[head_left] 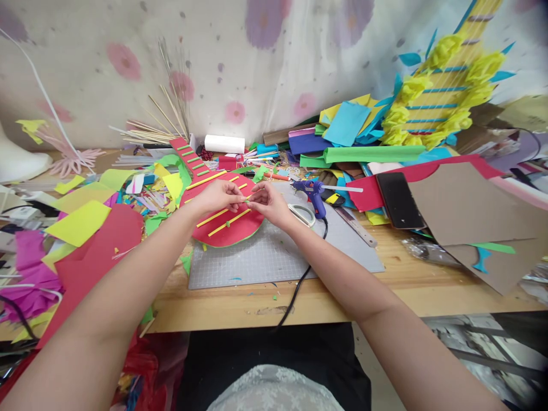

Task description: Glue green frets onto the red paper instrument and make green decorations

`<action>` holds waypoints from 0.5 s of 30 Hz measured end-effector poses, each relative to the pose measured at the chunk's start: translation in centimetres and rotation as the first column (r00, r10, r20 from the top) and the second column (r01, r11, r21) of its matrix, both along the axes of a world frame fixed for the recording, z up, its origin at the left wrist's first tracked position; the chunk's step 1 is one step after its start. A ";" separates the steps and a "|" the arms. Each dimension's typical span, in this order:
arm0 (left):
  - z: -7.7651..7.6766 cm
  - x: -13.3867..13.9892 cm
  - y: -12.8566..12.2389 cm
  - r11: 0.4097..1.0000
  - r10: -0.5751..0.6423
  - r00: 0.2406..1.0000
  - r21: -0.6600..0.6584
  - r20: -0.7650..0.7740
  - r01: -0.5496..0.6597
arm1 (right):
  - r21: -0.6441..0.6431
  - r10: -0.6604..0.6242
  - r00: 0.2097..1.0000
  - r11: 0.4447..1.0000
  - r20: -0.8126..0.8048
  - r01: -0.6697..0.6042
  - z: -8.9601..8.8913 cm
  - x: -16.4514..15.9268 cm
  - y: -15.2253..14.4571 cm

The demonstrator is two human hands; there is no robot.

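Observation:
A red, guitar-shaped paper craft (233, 233) with a green edge lies on the grey cutting mat (274, 265). Yellow strips (229, 222) cross its round body, and green strips cross its neck (190, 157). Over the body, my left hand (222, 197) pinches with thumb and forefinger at a small green piece (247, 201). My right hand (269, 204) meets it there, its fingertips closed on the same spot. The tiny piece is partly hidden by the fingers. Right of my right hand rests a blue glue gun (314, 197) with a clear glue stick in its back.
A roll of tape (303, 215), a metal ruler (355, 226) and a black phone (399, 200) lie to the right. Yellow and red paper scraps (81, 222) pile up on the left. A yellow flowered guitar craft (436, 103) stands behind; the glue gun's cord (299, 282) crosses the mat.

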State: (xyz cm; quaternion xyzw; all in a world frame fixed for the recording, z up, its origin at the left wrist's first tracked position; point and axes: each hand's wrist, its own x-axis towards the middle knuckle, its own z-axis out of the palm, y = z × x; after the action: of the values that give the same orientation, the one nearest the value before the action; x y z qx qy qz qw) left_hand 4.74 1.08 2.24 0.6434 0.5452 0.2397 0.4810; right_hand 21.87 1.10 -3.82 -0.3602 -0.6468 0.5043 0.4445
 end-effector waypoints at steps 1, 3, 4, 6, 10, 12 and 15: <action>-0.1 0.0 0.0 1.000 -0.005 1.000 0.005 -0.002 0.005 | 0.003 -0.019 1.000 1.000 0.007 0.019 -0.1 -0.1 0.1; -0.3 0.1 0.0 1.000 -0.021 1.000 0.015 0.007 0.020 | 0.005 -0.048 0.999 0.999 0.016 0.048 -0.3 -0.2 0.2; -0.4 0.2 0.0 0.999 -0.030 0.999 0.019 0.016 0.029 | 0.002 -0.056 0.998 0.998 0.019 0.056 -0.4 -0.2 0.3; -0.6 0.4 0.0 0.999 -0.043 0.999 0.029 0.027 0.042 | -0.010 -0.062 0.998 0.998 0.023 0.063 -0.6 -0.2 0.5; -0.6 1.2 0.2 0.997 -0.053 0.999 0.052 0.003 0.052 | 0.005 -0.063 0.997 0.998 0.051 0.063 -0.3 0.3 0.3; -0.5 1.5 0.3 0.996 -0.065 0.998 0.057 -0.015 0.066 | 0.055 -0.077 0.992 0.996 0.103 0.072 0.1 1.0 -0.1; 0.1 1.3 0.6 0.991 -0.035 0.995 0.129 -0.089 0.046 | 0.184 -0.253 0.934 0.960 0.253 0.210 0.4 3.0 -0.8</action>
State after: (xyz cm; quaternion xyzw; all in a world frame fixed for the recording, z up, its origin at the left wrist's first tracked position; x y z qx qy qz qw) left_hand 6.01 1.63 2.34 0.6941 0.5355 0.2370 0.4187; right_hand 24.83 0.32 -3.40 -0.4651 -0.6918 0.3422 0.4336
